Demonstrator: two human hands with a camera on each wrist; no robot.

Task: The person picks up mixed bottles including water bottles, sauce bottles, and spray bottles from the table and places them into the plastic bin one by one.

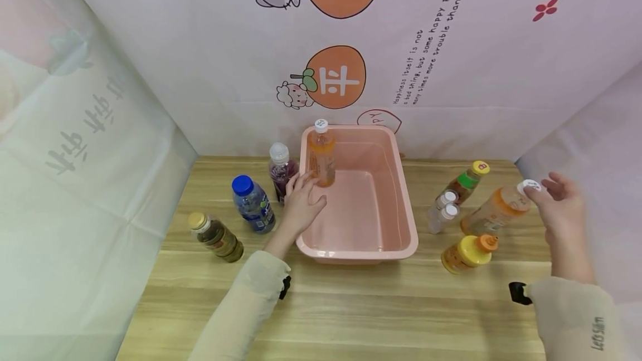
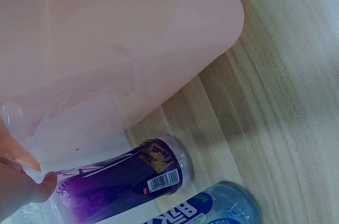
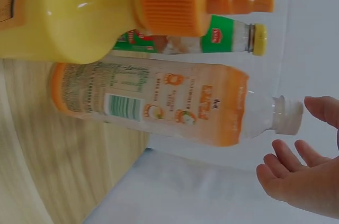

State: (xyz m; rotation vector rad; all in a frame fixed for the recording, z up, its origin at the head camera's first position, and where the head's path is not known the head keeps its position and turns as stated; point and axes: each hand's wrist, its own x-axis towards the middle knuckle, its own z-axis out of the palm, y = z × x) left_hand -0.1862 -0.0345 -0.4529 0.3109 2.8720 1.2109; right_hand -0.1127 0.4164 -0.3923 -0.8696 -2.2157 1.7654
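My left hand (image 1: 302,205) is over the left rim of a pink plastic basin (image 1: 408,238), fingers spread and holding nothing. Just beyond its fingertips, a white-capped bottle with an orange label (image 1: 322,163) stands inside the basin. Close to that hand, outside the basin, is a purple drink bottle (image 2: 122,181). At the right, my right hand (image 1: 564,205) reaches toward the white cap of another orange-labelled bottle (image 3: 175,102). Its thumb and fingers are parted around the cap, with a gap showing in the right wrist view.
Left of the basin stand a blue-capped bottle (image 1: 254,205) and a yellow-capped dark bottle (image 1: 218,238). On the right are a yellow squeeze bottle (image 1: 466,254), two small white-capped bottles (image 1: 440,216) and a green-labelled bottle (image 1: 463,183). A printed cloth (image 1: 225,71) hangs behind the wooden table (image 1: 351,311).
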